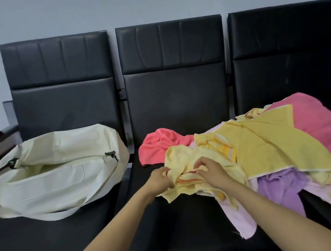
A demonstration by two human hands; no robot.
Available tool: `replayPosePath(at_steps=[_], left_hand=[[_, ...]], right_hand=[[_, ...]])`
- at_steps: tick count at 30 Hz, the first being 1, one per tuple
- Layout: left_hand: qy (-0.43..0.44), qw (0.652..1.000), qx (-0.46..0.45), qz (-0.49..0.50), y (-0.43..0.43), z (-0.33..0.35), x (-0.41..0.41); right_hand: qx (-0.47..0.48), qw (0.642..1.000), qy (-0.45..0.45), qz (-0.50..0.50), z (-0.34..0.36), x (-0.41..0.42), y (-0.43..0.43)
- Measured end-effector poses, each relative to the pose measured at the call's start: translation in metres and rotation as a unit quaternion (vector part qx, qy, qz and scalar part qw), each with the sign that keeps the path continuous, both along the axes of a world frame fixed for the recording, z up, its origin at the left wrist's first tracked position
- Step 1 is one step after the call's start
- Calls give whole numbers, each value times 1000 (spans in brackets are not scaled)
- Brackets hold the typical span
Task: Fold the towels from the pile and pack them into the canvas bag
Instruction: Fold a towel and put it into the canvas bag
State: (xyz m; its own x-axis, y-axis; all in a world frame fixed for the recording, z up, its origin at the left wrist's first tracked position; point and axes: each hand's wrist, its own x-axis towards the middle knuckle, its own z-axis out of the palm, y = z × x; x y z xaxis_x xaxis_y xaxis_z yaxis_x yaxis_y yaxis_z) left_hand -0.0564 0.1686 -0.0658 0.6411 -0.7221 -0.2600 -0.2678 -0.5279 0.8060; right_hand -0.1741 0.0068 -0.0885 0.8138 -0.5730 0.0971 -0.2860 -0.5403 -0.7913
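With the left hand (160,180) and right hand (208,170) both pinching the pale yellow towel (188,160) at frame centre, lift it free of the pile (270,153) before squaring corners.

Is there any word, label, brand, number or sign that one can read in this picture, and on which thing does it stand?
None: no text can be read on the canvas bag, the towel pile, the seats or the wall.
The pale yellow towel that the left hand and the right hand grip bears only coloured stripes.
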Motion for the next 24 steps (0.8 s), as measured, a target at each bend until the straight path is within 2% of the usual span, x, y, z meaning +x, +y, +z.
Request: replayPosePath(at_steps=[4,8,9,11,13,14,16,18,20,24], left_hand=[[-129,986,-38,-98,-20,-3,3],[-103,979,-72,-159,-29,9,22],[-113,978,-96,-150,-28,13,27],[-130,971,-156,-125,-24,20,36],[-133,967,-179,-128,-15,26,37],[-134,968,-156,-146,-9,29,36],[-157,968,-44,-191,0,23,36],[-205,950,73,-226,7,11,39],[-243,931,139,-233,12,-3,43],[-240,938,142,-208,15,-26,47]], right_hand=[[57,992,-58,94,35,9,3],[73,988,-85,110,59,16,-6],[52,991,-55,111,60,17,-12],[-37,990,73,117,62,15,-19],[-142,962,193,134,54,15,-24],[-191,946,229,130,49,15,-21],[-269,920,264,104,38,15,-16],[-294,911,276,87,28,13,-12],[-248,922,283,92,17,8,-10],[-108,965,230,58,5,-1,-6]])
